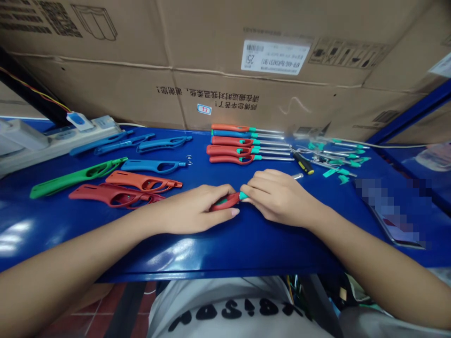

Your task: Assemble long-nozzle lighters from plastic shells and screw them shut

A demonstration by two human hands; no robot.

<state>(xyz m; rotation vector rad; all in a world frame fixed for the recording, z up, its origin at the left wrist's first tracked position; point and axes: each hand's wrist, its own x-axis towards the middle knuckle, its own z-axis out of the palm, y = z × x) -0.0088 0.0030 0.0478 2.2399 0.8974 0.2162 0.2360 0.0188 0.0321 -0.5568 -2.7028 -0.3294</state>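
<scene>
My left hand [197, 209] is closed around the red handle of a long-necked gas lighter [227, 202]. At the other end, my right hand [276, 197] grips its green collar and metal tube, whose tip shows past my knuckles. Most of the handle is hidden under my left palm. Just beyond my hands lies a row of several put-together lighters [232, 149], red, orange and blue, with tubes pointing right. To the left are loose lighter casings: green [77, 178], blue [151, 165], orange [143, 180] and dark red [109, 194].
Metal tubes with green parts [338, 157] lie at the back right beside a black-and-yellow screwdriver [303, 162]. A phone [391, 216] rests at the right. A white power strip [63, 141] stands at the left, and a cardboard box [218, 61] walls off the blue table's [169, 253] back.
</scene>
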